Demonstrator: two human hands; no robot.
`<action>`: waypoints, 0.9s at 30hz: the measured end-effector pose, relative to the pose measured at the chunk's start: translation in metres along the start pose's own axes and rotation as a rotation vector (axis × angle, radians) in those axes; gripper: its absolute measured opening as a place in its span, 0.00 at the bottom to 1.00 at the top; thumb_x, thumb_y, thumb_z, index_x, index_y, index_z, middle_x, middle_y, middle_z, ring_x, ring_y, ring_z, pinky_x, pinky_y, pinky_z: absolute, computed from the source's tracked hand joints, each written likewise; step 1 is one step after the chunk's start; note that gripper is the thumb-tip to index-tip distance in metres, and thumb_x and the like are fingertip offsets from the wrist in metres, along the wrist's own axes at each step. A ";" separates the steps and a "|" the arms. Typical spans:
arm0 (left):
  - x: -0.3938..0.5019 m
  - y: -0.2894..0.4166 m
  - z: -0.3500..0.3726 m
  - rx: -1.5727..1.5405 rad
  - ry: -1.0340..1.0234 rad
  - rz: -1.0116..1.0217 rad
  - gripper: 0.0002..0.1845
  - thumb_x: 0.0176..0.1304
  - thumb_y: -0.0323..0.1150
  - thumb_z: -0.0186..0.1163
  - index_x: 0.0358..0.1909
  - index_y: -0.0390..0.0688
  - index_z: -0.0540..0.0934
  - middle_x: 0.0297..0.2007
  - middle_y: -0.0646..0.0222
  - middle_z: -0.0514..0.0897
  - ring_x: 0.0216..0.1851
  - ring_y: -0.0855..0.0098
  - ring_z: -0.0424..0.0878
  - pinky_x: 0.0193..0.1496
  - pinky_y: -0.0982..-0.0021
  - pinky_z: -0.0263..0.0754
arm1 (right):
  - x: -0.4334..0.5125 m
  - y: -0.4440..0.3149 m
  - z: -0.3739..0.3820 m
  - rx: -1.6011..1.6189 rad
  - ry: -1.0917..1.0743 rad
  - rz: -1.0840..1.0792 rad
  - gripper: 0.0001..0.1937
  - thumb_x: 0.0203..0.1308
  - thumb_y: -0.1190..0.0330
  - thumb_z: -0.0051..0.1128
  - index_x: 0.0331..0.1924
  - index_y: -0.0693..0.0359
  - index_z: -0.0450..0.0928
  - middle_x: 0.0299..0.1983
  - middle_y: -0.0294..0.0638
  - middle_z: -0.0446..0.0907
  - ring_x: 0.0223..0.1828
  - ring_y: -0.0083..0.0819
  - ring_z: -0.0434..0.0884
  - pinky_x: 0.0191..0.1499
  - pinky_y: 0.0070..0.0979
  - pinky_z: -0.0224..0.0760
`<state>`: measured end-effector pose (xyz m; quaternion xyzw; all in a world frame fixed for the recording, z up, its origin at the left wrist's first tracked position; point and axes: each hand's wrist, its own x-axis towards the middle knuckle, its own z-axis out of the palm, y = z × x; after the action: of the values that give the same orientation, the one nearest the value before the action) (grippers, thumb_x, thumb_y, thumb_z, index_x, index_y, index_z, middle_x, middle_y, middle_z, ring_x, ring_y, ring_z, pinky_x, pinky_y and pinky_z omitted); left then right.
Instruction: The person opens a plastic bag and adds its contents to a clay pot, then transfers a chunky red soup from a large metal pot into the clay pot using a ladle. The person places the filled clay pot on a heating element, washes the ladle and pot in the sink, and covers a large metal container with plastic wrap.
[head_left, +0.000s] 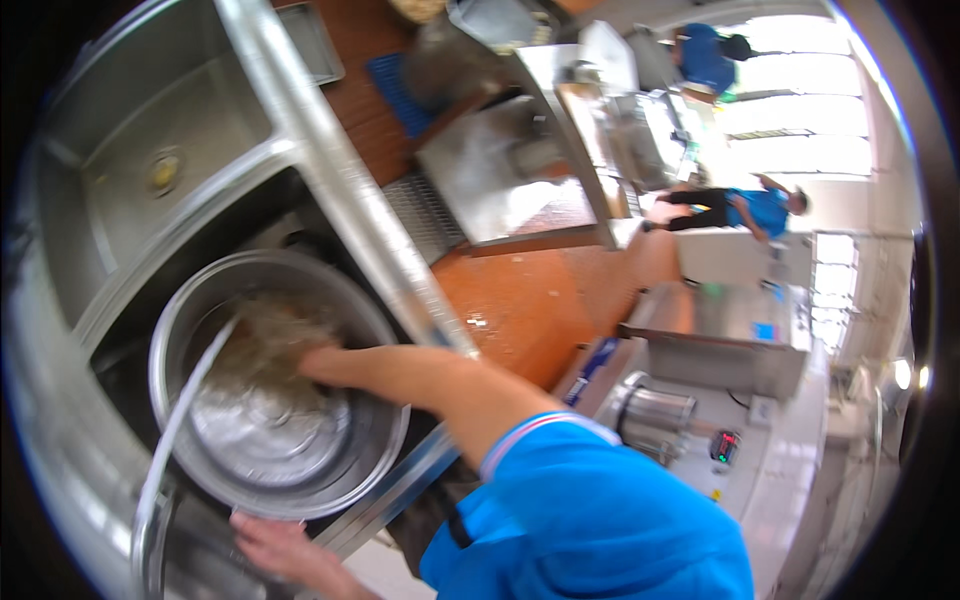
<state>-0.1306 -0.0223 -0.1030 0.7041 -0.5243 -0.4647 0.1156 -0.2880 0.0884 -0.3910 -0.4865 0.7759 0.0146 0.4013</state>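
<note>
A large round metal pot (367, 465) sits in a sink basin (127, 360). My right hand (319, 360) reaches inside it, fingers blurred and hidden among cloudy, pale-brown wet contents (262, 360); whether it grips anything cannot be told. At the near outer side of the pot, my left hand (274, 544) holds the rim. A slender faucet spout (184, 405) crosses over the pot, its tip above the contents. Shiny bare metal shows on part of the pot's bottom.
A second sink basin (187, 97) with a drain (163, 171) adjoins. Beyond the sink's metal edge (360, 195) lies a wet orange floor (517, 315). Steel worktables (510, 172), a counter with a digital display (725, 446) and two people (761, 210) (705, 60) are farther off.
</note>
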 end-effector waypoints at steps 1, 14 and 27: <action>0.001 0.004 0.002 -0.148 -0.029 -0.066 0.28 0.78 0.54 0.56 0.50 0.32 0.75 0.47 0.54 0.83 0.44 0.62 0.83 0.45 0.64 0.82 | 0.017 0.004 0.005 0.182 0.131 0.040 0.14 0.68 0.68 0.53 0.52 0.57 0.86 0.53 0.45 0.85 0.54 0.40 0.84 0.53 0.38 0.79; 0.015 0.023 0.004 -0.031 -0.208 0.043 0.26 0.78 0.50 0.55 0.57 0.34 0.76 0.51 0.53 0.82 0.44 0.59 0.83 0.45 0.66 0.82 | 0.091 -0.179 -0.013 0.823 0.435 -0.204 0.14 0.59 0.65 0.59 0.46 0.62 0.81 0.47 0.58 0.78 0.49 0.55 0.82 0.49 0.53 0.77; 0.018 0.000 0.004 -0.188 -0.082 0.057 0.16 0.82 0.46 0.51 0.45 0.42 0.71 0.18 0.80 0.58 0.17 0.85 0.56 0.21 0.76 0.57 | 0.081 0.005 -0.032 0.114 0.183 -0.016 0.21 0.64 0.54 0.58 0.59 0.49 0.84 0.59 0.47 0.84 0.62 0.47 0.81 0.64 0.44 0.73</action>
<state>-0.1333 -0.0361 -0.1144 0.6554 -0.5024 -0.5367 0.1729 -0.3278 0.0172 -0.4227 -0.4684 0.8050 -0.0771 0.3558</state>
